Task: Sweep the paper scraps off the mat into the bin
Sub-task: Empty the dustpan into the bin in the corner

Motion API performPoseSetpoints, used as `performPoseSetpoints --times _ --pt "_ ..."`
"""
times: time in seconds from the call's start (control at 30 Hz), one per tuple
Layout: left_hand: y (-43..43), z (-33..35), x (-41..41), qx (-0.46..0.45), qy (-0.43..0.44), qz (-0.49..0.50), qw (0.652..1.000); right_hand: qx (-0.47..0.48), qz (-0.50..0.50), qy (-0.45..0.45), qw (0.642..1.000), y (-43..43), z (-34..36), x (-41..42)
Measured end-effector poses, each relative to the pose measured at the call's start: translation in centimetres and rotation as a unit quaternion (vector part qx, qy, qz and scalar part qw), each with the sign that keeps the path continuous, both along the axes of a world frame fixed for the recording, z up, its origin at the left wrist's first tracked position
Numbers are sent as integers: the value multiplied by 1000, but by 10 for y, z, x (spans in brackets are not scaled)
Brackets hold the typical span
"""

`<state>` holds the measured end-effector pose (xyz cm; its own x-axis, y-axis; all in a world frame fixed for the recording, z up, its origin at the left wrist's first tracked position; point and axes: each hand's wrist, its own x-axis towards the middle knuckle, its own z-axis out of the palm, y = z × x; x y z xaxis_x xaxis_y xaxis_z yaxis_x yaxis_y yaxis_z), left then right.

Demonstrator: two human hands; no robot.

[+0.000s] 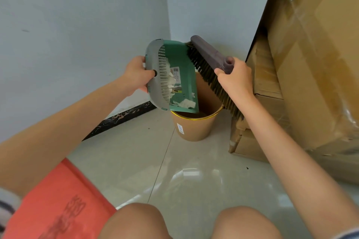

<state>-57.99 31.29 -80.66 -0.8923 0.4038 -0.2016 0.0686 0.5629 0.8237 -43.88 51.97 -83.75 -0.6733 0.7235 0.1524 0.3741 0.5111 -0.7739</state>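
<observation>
Left hand (pixel 136 72) grips the tilted dustpan (pixel 179 55); right hand (pixel 234 78) clasps the brush (pixel 209 58). Paper scraps (pixel 186 103) lie near the pan's lip above the bin (pixel 194 128); a sideways tilt could spill them past the rim (some look snagged in the comb). Glossy tiled floor (pixel 194 170), room corner; cardboard boxes (pixel 314 83) at 3 o'clock, mat (pixel 58 200) at 7.

Pale walls (pixel 77 15), glossy tiled floor (pixel 184 170), stacked cardboard boxes (pixel 314 64).
</observation>
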Motion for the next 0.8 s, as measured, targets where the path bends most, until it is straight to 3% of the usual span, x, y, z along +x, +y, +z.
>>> performPoseSetpoints --times 0.8 --pt "5 1 0 -44 155 -26 987 -6 -36 55 998 5 -17 21"
